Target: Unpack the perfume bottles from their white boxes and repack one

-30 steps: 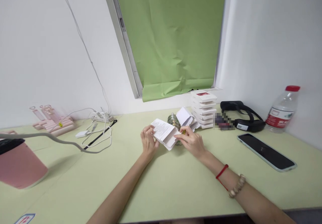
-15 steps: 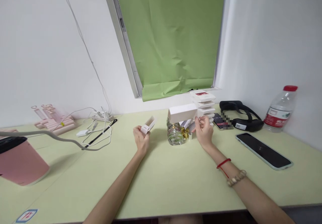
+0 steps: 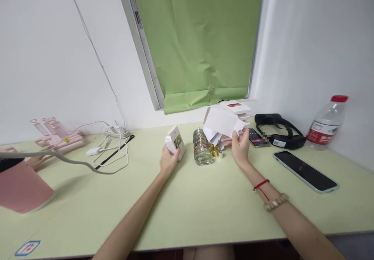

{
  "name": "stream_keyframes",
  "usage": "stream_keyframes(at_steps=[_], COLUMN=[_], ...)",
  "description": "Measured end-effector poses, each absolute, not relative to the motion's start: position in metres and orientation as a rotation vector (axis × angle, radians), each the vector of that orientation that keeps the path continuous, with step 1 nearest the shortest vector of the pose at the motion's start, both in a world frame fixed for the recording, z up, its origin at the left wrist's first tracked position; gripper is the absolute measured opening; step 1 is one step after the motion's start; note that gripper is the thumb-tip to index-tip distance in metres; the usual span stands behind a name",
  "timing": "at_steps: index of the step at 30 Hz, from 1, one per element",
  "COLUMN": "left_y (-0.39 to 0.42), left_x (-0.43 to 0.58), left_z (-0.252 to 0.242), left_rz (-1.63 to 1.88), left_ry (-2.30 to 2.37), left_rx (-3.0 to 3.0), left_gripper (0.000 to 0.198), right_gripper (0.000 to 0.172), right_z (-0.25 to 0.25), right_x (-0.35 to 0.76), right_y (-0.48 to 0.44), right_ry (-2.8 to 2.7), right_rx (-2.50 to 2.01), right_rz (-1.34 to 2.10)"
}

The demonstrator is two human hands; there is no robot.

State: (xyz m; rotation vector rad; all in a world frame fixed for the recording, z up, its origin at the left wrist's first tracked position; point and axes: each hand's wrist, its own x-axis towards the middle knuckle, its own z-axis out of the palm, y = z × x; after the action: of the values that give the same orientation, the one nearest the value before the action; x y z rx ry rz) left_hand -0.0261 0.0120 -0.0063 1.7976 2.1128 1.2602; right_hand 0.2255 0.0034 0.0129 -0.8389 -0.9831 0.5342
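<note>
My left hand (image 3: pixel 169 160) is closed around a small white box (image 3: pixel 174 139) with a green picture on one face, held upright above the table. My right hand (image 3: pixel 241 147) grips the edge of a white open carton (image 3: pixel 223 120) with a flap sticking out. Between the hands, a row of clear glass bottles (image 3: pixel 202 147) stands on the table. Beside them are several gold caps (image 3: pixel 214 150) and a small silvery cap (image 3: pixel 220 154). White folded paper (image 3: pixel 212 135) lies behind, partly hidden by the carton.
Stacked white boxes (image 3: pixel 236 106) stand at the back. Rightward are a dark phone (image 3: pixel 258 138), a black headset (image 3: pixel 288 135), another phone (image 3: pixel 305 171) and a water bottle (image 3: pixel 324 125). Leftward are cables (image 3: pixel 117 151), pink tubes (image 3: pixel 68 143), a pink cup (image 3: pixel 25 188) and another person's hand (image 3: pixel 36 161).
The box in my left hand has turned upright, showing its printed face. My right hand has tilted the carton and moved it slightly right. Another person's hand has appeared at the left.
</note>
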Motion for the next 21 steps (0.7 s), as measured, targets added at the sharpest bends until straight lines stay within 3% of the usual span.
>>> stream_keyframes(at_steps=[5,11,18,21], left_y=[0.0102,0.0106,0.0103,0.0101], left_x=[-0.0219,-0.022,-0.0219,-0.0215], left_z=[-0.0075,-0.0089,-0.0103,-0.0102], left_rz=[0.998,0.98,0.943,0.928], left_ry=[2.245,2.28,2.281,2.285], left_rx=[1.933,1.972,2.046,2.048], left_gripper=[0.043,0.042,0.039,0.038], right_gripper=[0.026,0.044,0.047,0.047], right_z=[0.0122,0.0129,0.0096,0.0104], right_x=[0.2226,0.2209,0.2248,0.2251], right_y=[0.0057,0.0048,0.0034,0.0035], right_ry=[-0.969,-1.073,-1.366,-1.379], right_rx=[-0.795,-0.804,-1.023,-0.993], right_rz=[0.702,0.791,0.334,0.321])
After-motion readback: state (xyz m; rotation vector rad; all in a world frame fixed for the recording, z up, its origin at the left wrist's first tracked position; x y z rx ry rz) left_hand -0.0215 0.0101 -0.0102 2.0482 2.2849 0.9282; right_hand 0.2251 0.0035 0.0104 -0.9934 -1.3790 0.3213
